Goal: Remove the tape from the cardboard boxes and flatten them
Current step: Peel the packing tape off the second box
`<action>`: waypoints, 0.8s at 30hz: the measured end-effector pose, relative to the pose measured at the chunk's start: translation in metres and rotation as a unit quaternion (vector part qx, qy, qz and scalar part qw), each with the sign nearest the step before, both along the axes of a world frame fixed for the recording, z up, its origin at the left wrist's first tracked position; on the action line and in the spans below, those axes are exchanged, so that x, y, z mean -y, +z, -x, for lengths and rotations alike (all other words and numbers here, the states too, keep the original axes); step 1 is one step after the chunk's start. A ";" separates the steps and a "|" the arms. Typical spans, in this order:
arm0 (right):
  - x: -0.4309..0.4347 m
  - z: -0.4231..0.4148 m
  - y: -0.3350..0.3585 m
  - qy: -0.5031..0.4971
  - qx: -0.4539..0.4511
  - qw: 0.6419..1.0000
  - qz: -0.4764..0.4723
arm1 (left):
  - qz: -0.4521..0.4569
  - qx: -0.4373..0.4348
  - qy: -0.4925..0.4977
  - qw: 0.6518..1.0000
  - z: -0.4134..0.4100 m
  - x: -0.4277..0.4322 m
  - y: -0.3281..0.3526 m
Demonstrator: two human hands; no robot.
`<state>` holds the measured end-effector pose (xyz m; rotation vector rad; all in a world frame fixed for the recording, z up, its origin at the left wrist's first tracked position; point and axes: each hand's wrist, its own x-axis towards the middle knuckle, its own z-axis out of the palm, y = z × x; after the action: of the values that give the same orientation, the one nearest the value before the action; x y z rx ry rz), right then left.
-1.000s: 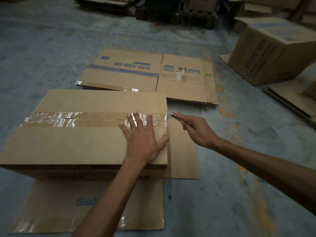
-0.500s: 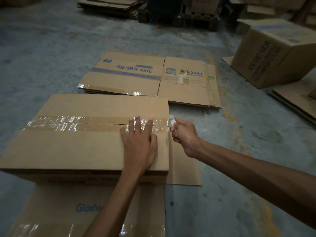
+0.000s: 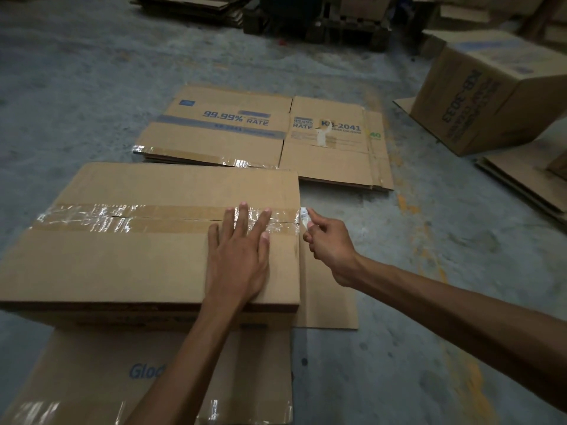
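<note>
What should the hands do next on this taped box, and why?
Probably peel: the right hand pinches the tape end at the box's right edge, while the left hand lies flat on top, bracing it. The tape is still stuck along the seam, so pulling that end leftward along it looks right.

The left hand [image 3: 239,256] lay flat, palm down, fingers [image 3: 244,216] spread and pointing forward, its forearm reaching up from below. The right hand [image 3: 329,243] was curled, thumb and forefinger pinched together, arm stretched in from the right.
</note>
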<state>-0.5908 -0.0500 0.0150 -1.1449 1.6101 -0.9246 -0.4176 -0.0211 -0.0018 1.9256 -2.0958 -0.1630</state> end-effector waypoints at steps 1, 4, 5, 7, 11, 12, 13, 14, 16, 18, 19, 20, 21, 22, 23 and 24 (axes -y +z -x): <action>-0.003 0.000 0.002 0.004 0.001 1.000 -0.002 | 0.001 -0.001 0.004 1.000 0.001 0.000 0.001; -0.011 0.000 0.007 0.019 -0.012 1.000 0.002 | 0.005 -0.005 0.005 1.000 0.001 0.000 0.003; -0.013 0.000 0.009 0.022 -0.016 1.000 0.001 | 0.004 -0.006 0.005 1.000 0.000 0.000 0.003; -0.016 0.002 0.013 0.028 -0.021 0.999 -0.003 | 0.007 -0.011 0.008 1.000 0.000 0.000 0.002; -0.024 0.002 0.017 0.032 -0.021 0.999 -0.010 | 0.015 -0.014 0.011 1.000 0.001 -0.001 0.001; -0.025 0.003 0.017 0.031 -0.020 0.999 -0.012 | 0.015 -0.015 0.011 1.000 0.000 0.000 0.001; -0.027 0.002 0.017 0.030 -0.021 0.999 -0.014 | 0.015 -0.015 0.012 1.000 0.000 0.000 0.000; -0.028 0.003 0.018 0.029 -0.021 0.999 -0.016 | 0.015 -0.014 0.012 1.000 0.000 0.000 0.000; -0.031 0.001 0.019 0.025 -0.019 0.999 -0.019 | 0.017 -0.011 0.012 1.000 0.000 0.000 -0.001; -0.032 0.000 0.019 0.018 -0.015 0.999 -0.024 | 0.020 -0.009 0.010 1.000 0.000 0.000 0.000; -0.033 0.000 0.019 0.015 -0.015 0.999 -0.026 | 0.022 -0.011 0.010 1.000 0.000 0.000 0.000; -0.034 0.000 0.019 0.012 -0.016 0.999 -0.027 | 0.023 -0.015 0.010 1.000 0.000 0.000 0.001; -0.035 0.000 0.018 0.009 -0.016 0.999 -0.028 | 0.019 -0.017 0.010 1.000 0.000 0.000 0.001; -0.036 0.000 0.018 0.008 -0.015 0.999 -0.029 | 0.013 -0.018 0.010 1.000 0.000 0.000 0.002; -0.038 -0.001 0.017 0.007 -0.013 0.999 -0.032 | 0.007 -0.020 0.009 1.000 0.000 0.000 0.002; -0.041 -0.001 0.016 0.009 -0.010 0.999 -0.035 | 0.004 -0.022 0.009 1.000 0.000 0.000 0.002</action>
<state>-0.5895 -0.0094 0.0313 -1.1216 1.6329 -0.8398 -0.4174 -0.0213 0.0004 1.9187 -2.0482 -0.1914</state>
